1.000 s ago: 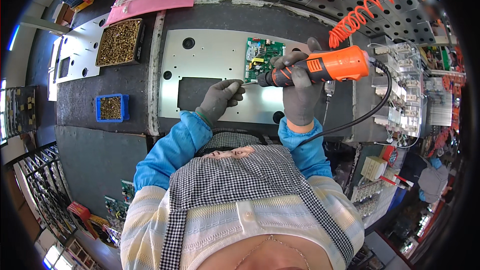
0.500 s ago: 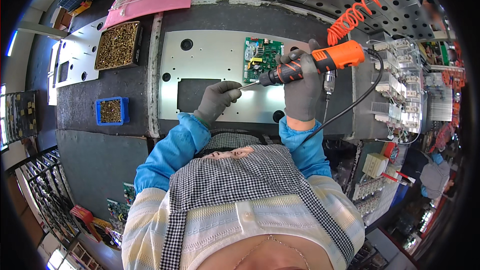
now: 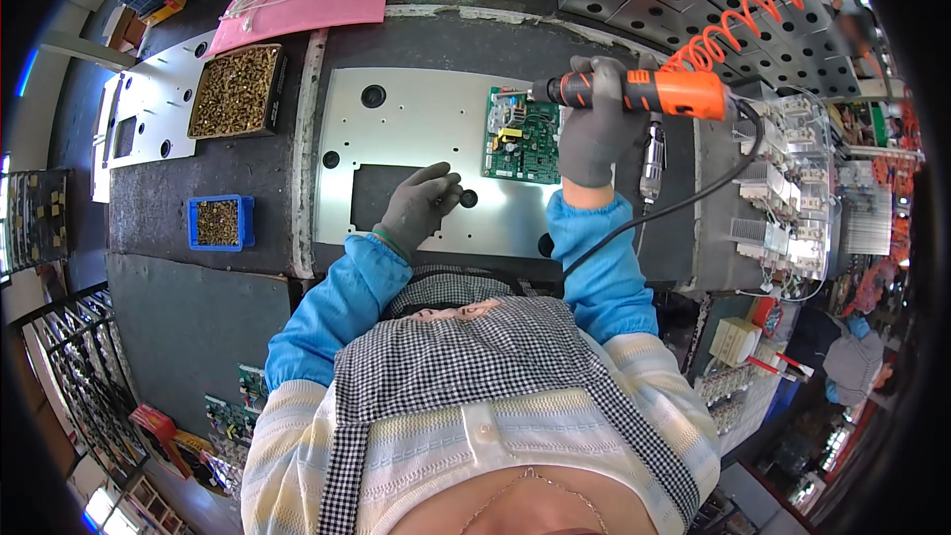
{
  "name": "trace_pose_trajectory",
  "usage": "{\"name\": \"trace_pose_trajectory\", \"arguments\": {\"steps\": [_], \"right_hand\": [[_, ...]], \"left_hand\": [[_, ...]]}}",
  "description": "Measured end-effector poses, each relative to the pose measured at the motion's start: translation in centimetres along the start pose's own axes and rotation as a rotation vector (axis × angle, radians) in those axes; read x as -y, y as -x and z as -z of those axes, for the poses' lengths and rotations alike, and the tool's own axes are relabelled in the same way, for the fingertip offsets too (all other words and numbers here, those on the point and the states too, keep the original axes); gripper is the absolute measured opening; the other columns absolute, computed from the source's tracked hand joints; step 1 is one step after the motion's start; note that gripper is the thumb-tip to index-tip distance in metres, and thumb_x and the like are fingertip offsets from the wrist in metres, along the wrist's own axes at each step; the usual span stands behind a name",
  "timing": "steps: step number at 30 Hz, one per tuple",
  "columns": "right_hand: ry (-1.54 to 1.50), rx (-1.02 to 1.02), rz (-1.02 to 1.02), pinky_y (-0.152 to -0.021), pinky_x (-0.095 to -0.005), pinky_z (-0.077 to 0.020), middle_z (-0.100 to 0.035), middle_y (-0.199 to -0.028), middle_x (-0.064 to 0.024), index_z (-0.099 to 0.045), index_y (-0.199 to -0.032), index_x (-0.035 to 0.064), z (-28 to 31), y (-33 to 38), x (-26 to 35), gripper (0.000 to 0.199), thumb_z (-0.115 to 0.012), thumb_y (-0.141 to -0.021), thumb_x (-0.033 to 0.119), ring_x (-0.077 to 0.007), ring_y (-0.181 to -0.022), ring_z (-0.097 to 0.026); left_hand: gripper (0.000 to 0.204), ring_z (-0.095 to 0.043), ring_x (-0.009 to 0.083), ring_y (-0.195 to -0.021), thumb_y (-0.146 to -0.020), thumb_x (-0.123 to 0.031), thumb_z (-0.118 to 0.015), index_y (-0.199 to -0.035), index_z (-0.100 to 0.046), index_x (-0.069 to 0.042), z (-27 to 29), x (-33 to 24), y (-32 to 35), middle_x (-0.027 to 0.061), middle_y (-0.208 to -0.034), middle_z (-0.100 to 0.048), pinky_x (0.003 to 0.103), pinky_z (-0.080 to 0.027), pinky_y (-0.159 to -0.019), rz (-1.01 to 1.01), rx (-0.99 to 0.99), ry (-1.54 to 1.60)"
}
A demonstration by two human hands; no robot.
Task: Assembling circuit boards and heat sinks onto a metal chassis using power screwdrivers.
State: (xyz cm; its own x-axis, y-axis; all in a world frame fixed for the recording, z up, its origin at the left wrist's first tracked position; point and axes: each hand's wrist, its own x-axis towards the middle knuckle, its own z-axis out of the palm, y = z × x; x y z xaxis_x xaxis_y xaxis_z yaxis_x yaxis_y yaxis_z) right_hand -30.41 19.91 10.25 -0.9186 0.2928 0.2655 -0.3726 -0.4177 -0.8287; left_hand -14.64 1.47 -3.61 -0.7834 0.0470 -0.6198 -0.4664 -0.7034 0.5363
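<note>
Gloved right hand: gripping orange-black electric screwdriver, pointing across green circuit board; likely hefty, rigid, best held mid-barrel. Board: on metal panel, likely fragile; take by edges. Gloved left hand: half-curled, contents unclear.

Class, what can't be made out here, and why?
Head view:
Orange-and-black power screwdriver: middle hidden by the grey-gloved right hand.
Thin metal bit: tip too small against the green circuit board.
Grey-gloved left hand: curl hides any small contents.
Brass-coloured pieces in the blue plastic tray: individual shapes too small.
</note>
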Motion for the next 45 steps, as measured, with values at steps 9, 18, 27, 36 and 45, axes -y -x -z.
{"name": "trace_pose_trajectory", "arguments": {"steps": [9,18,27,36,45], "right_hand": [[0.201,0.083,0.030,-0.073,-0.0278,-0.0517,-0.063,-0.079,-0.0015,-0.062,-0.098,0.0025,-2.1,-1.0,-2.8,0.016,-0.072,-0.086,0.007,-0.0107,-0.070,-0.059],[0.296,0.422,-0.119,-0.067,-0.0260,-0.0526,-0.067,-0.087,-0.0007,-0.052,-0.129,0.0023,-2.9,-2.7,-3.5,0.053,-0.077,-0.082,0.007,-0.0096,-0.070,-0.062],[0.362,0.564,-0.133,-0.061,-0.0259,-0.0504,-0.065,-0.084,-0.0007,-0.057,-0.111,0.0034,-4.0,-2.9,-3.5,0.037,-0.078,-0.081,0.006,-0.0088,-0.067,-0.061],[-0.132,0.482,-0.152,-0.099,-0.0536,-0.0526,-0.065,-0.107,-0.0105,-0.037,-0.152,0.0070,-2.0,2.5,4.3,0.070,-0.063,-0.087,0.003,-0.0254,-0.098,-0.066],[-0.163,0.232,-0.211,-0.096,-0.0497,-0.0543,-0.066,-0.101,-0.0105,-0.032,-0.149,0.0012,0.0,5.2,4.8,0.069,-0.062,-0.087,-0.001,-0.0230,-0.094,-0.067]], "left_hand": [[0.045,-0.068,0.0274,-0.111,-0.104,-0.007,-0.054,-0.145,-0.046,0.009,-0.4,-0.4,-0.4,0.0235,-0.132,-0.061,0.031,-0.061,-0.090,0.008,-0.054,-0.037],[0.033,-0.056,0.0075,-0.070,-0.103,-0.030,-0.066,-0.122,-0.065,-0.003,-1.0,-0.4,-1.2,0.0014,-0.090,-0.066,0.021,-0.047,-0.061,0.030,-0.197,-0.250],[0.031,-0.053,0.0077,-0.072,-0.106,-0.030,-0.061,-0.121,-0.062,-0.002,0.1,-0.2,-0.5,0.0014,-0.096,-0.062,0.020,-0.048,-0.064,-0.038,-0.050,0.078],[0.025,-0.051,0.0076,-0.077,-0.110,-0.030,-0.052,-0.120,-0.055,-0.008,-1.6,-1.0,0.1,-0.0012,-0.095,-0.057,0.018,-0.047,-0.064,0.150,0.266,0.413],[0.025,-0.045,0.0058,-0.073,-0.109,-0.036,-0.052,-0.111,-0.053,-0.011,-2.3,-0.6,0.4,-0.0030,-0.088,-0.054,0.015,-0.041,-0.058,0.193,0.301,0.373]]}}
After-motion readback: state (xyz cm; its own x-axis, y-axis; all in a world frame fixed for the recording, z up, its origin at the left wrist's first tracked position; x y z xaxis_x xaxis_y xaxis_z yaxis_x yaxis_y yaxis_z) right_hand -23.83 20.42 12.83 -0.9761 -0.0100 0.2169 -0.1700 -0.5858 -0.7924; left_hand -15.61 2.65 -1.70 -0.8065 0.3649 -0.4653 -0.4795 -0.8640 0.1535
